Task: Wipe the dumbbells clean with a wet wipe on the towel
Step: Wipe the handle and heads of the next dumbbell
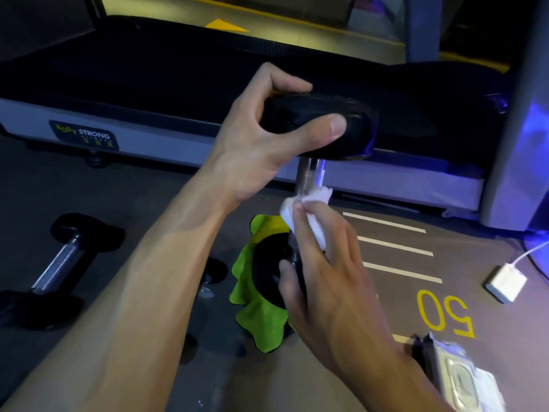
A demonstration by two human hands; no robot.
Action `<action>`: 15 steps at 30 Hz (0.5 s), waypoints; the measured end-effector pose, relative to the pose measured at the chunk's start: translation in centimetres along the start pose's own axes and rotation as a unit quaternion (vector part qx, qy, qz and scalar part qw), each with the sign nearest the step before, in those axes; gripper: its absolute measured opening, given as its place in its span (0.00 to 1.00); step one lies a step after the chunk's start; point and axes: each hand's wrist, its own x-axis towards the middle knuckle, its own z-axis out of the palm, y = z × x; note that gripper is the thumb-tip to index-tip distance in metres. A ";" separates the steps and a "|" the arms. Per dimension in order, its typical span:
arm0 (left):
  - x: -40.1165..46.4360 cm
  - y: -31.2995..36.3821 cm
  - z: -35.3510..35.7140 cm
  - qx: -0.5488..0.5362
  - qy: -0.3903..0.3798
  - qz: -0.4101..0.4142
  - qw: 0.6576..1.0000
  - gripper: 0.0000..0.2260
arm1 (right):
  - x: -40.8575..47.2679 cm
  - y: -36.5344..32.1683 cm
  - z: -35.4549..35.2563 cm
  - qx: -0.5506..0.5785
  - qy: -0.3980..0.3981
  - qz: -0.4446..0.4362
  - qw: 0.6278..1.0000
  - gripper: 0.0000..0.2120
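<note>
My left hand is clenched over the top head of the dumbbell, holding it upright with its lower head resting on the green towel on the floor. My right hand pinches the white wet wipe against the metal handle, just below the top head. A second dumbbell lies on the floor to the left, a wipe packet at lower right, the treadmill behind.

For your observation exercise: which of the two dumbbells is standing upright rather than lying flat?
The dumbbell on the green towel, its top head gripped by the left hand. The other dumbbell lies flat on the floor, untouched.
</note>
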 end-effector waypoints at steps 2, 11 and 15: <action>-0.1 0.0 0.0 0.001 -0.004 0.001 1.000 0.25 | 1.8 0.3 -0.5 -0.013 0.029 0.003 1.000 0.28; 0.0 -0.3 -0.2 -0.008 0.005 -0.002 1.000 0.22 | -0.2 1.7 0.7 -0.019 -0.002 -0.051 0.999 0.26; 0.0 -0.1 -0.1 0.007 -0.004 -0.002 1.000 0.22 | 3.4 2.2 -0.5 -0.020 0.054 -0.032 0.998 0.24</action>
